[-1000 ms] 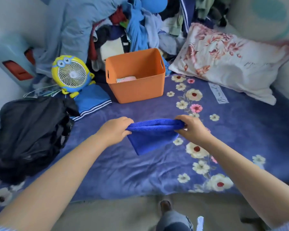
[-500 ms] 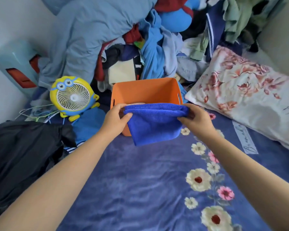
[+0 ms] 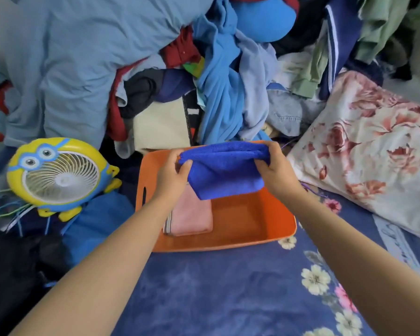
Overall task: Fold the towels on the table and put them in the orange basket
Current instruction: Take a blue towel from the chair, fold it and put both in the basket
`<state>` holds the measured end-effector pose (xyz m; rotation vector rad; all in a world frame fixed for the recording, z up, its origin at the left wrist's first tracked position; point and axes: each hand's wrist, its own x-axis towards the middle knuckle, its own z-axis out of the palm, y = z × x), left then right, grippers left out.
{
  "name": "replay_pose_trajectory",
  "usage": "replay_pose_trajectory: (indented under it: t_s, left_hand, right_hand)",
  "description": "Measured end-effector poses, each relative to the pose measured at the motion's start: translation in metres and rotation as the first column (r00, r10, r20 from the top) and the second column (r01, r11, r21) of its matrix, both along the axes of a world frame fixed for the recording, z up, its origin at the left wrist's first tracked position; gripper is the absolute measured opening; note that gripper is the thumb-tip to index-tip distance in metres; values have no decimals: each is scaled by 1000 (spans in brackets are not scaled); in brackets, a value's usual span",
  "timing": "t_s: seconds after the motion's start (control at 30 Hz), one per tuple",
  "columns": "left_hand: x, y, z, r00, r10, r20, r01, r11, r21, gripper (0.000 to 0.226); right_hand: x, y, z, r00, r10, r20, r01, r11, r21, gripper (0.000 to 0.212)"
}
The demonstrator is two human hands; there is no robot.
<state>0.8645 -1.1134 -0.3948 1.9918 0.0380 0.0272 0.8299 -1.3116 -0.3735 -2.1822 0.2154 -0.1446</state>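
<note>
1. Head view — left hand [image 3: 171, 174] & right hand [image 3: 278, 172] each pinch a top corner of the plush folded blue towel [image 3: 224, 174], hanging over the smooth rectangular orange basket [image 3: 264, 235].
2. Inside w/ it — folded pink towel [image 3: 192, 215], flat on basket floor.

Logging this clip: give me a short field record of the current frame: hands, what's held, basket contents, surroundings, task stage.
left hand: grips the blue towel's left end
right hand: grips its right end
blue towel: folded, held in the air over the orange basket, lower edge hanging inside
basket contents: one folded pink towel on the left side; right side bare
surroundings: fan left of the basket, pillow to its right, clothes pile behind
stage: blue towel not yet set down
</note>
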Motion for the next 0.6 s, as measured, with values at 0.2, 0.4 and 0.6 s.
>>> replay_pose_trajectory:
  t_s: [0.2,0.4,0.6]
  left_hand:
    - [51,-19,-91,912,-56,-406,137,975,173,10]
    - [75,-40,-161,706,-105,-701,335,921,199,27]
    - [99,-65,-204,762,-38,-647,359,856,372,36]
  right_hand:
    - [56,-3,-78,919,-50,-392,-21,984,-175,13]
    - [83,-6,-144,674,-100,-732,-175,941,-290,36]
    - [105,-15,-195,687,-191,-701,-92,934,-345,32]
